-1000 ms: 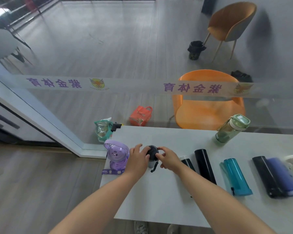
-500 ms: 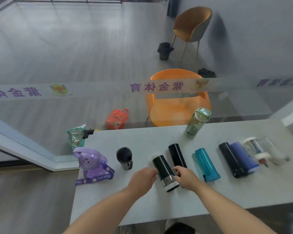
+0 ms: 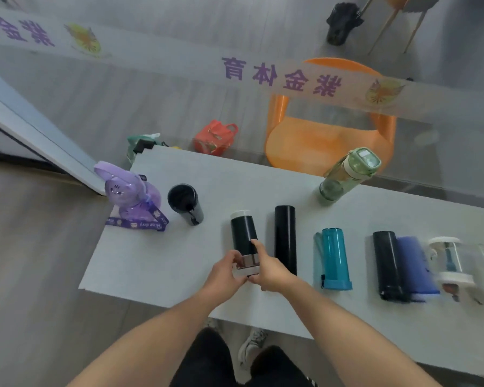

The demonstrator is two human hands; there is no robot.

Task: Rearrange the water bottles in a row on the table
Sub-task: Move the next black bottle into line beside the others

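Observation:
A black flask with white ends (image 3: 243,233) lies on the white table (image 3: 157,263). My left hand (image 3: 226,270) and my right hand (image 3: 266,268) both grip its near end. To its right lie a plain black flask (image 3: 285,238), a teal bottle (image 3: 334,259), a black bottle (image 3: 386,263) touching a blue one (image 3: 412,265), and a clear bottle with white ends (image 3: 450,263). A small black tumbler (image 3: 185,203) and a purple rabbit bottle (image 3: 130,196) stand upright at the left. A green bottle (image 3: 347,174) stands at the back.
A glass wall with a lettered strip (image 3: 277,76) runs behind the table. Behind it are an orange chair (image 3: 305,146), a red bag (image 3: 214,139) and a green bag (image 3: 140,146) on the floor. The table's left edge is just beyond the purple bottle.
My hands left the small black tumbler, which now stands alone, and moved right onto the lying black flask with white ends. Both hands have closed on its near end and straightened it.

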